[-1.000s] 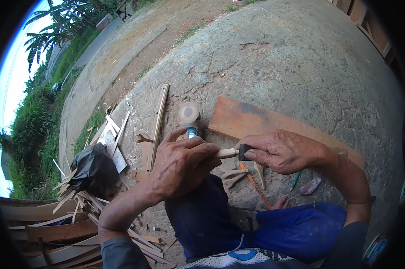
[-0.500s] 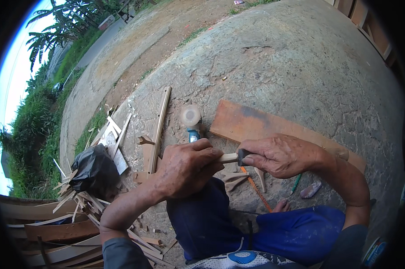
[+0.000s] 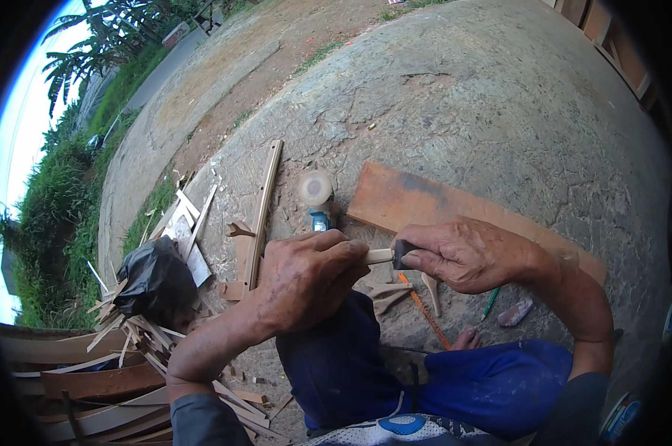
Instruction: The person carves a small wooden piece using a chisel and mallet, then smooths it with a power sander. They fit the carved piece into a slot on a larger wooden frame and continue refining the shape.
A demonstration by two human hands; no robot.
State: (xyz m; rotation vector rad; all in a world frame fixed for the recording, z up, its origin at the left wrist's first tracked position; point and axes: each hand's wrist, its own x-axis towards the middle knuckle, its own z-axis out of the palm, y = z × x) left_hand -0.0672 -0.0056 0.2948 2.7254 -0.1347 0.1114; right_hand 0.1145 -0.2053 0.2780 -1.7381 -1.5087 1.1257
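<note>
My left hand (image 3: pixel 305 279) is closed round a slim pale wooden stick (image 3: pixel 380 256), most of which is hidden inside the fist. The stick's bare end points right, above my knees. Fingers and thumb of my right hand (image 3: pixel 466 256) pinch a small dark piece (image 3: pixel 402 254), perhaps folded sandpaper, against that end. Just beyond my left hand lies a power tool (image 3: pixel 320 219) with a teal body and a round pale disc. Below the hands, forked wooden pieces (image 3: pixel 389 296) and an orange marked strip (image 3: pixel 425 312) rest on the ground.
A wide brown board (image 3: pixel 425 197) lies beyond my right hand. To the left are a long wooden strip (image 3: pixel 266 215), a black plastic bag (image 3: pixel 156 279) and heaped wood offcuts (image 3: pixel 139 334). A green pencil-like stick (image 3: pixel 490 304) lies near my foot (image 3: pixel 467 340). The concrete is rough and cracked.
</note>
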